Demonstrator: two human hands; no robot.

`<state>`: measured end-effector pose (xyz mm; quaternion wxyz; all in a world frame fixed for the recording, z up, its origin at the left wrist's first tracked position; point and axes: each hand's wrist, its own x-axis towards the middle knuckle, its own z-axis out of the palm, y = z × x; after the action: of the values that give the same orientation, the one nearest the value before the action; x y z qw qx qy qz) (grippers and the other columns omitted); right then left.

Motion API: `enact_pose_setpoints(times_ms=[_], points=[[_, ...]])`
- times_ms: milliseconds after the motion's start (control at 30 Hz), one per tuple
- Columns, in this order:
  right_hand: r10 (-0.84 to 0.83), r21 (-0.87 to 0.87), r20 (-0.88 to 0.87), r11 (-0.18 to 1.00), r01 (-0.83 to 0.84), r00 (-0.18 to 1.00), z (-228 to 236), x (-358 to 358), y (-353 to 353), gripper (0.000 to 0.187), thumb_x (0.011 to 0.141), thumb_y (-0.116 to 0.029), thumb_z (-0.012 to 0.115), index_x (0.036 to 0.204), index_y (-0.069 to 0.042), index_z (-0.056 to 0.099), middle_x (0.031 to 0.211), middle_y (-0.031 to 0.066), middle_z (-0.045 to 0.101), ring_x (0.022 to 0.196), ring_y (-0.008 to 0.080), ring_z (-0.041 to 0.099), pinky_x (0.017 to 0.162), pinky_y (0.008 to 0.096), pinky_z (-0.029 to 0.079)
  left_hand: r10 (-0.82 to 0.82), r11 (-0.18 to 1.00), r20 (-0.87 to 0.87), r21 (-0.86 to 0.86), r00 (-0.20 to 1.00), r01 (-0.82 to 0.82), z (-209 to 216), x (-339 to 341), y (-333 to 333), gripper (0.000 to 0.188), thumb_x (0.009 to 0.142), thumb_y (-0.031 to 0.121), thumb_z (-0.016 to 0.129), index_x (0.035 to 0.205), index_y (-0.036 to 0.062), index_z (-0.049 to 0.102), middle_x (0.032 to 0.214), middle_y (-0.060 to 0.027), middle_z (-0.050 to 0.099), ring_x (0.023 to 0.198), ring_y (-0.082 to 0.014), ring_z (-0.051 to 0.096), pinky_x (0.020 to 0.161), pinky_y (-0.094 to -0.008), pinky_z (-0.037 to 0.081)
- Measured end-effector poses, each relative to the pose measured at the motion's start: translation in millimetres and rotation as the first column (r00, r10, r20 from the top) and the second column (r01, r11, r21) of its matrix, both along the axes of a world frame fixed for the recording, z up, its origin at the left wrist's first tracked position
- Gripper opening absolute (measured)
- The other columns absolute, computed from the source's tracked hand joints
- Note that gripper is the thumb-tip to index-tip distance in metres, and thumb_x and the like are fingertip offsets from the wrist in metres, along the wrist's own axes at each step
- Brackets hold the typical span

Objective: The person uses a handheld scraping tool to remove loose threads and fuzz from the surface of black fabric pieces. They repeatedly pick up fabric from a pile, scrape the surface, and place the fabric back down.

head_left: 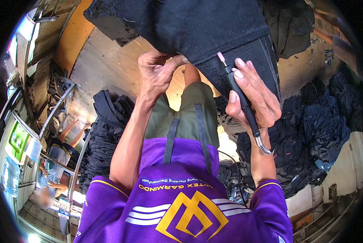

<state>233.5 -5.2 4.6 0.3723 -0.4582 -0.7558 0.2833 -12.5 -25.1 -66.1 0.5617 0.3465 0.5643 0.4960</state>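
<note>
Dark denim cloth (214, 28), with a stitched seam and loose threads along its edges, spreads out in front of me at the top of the view. My left hand (159, 69) pinches the cloth's near edge between thumb and fingers. In my right hand (254, 95) is a black rotary grinder pen (242, 95) with a pink grinding tip (220, 56), held like a pencil. The tip points up and left over the cloth near the seam; whether it touches the fabric I cannot tell. A metal spring sleeve and cable trail from the pen's lower end.
Piles of dark garments lie to my left (102, 133) and right (295, 137). A worn wooden board (108, 60) is under the cloth. A black cable (236, 170) runs down beside my right forearm. At far left, another person (59, 154) sits near metal rails and a green container (17, 141).
</note>
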Motion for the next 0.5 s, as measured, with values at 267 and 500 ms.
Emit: enact_pose_setpoints(times_ms=[267,500], points=[[-0.026,0.028,0.034,0.999,0.025,0.999,-1.2,1.2,1.2,0.032,0.092,-0.009,0.067,0.118,0.008,0.076,0.11,0.0282,0.079,0.112,0.0414,0.078,0.104,0.0535,0.062,-0.046,0.997,-0.099,-0.062,0.994,0.04,4.0,-1.8,0.3,0.016,0.087,-0.007,0.083,0.103,-0.0045,0.08,0.097,-0.008,0.082,0.087,-0.0116,0.074,0.079,-0.0266,0.057],[-0.062,0.036,0.023,0.998,0.061,0.998,-3.2,4.0,0.8,0.033,0.089,-0.006,0.069,0.119,0.006,0.076,0.112,0.027,0.079,0.113,0.0411,0.078,0.104,0.0543,0.061,-0.013,1.0,-0.042,-0.005,0.999,0.013,-1.1,1.1,0.5,0.015,0.087,-0.008,0.082,0.102,-0.0049,0.08,0.096,-0.0074,0.082,0.086,-0.0104,0.073,0.078,-0.026,0.057]])
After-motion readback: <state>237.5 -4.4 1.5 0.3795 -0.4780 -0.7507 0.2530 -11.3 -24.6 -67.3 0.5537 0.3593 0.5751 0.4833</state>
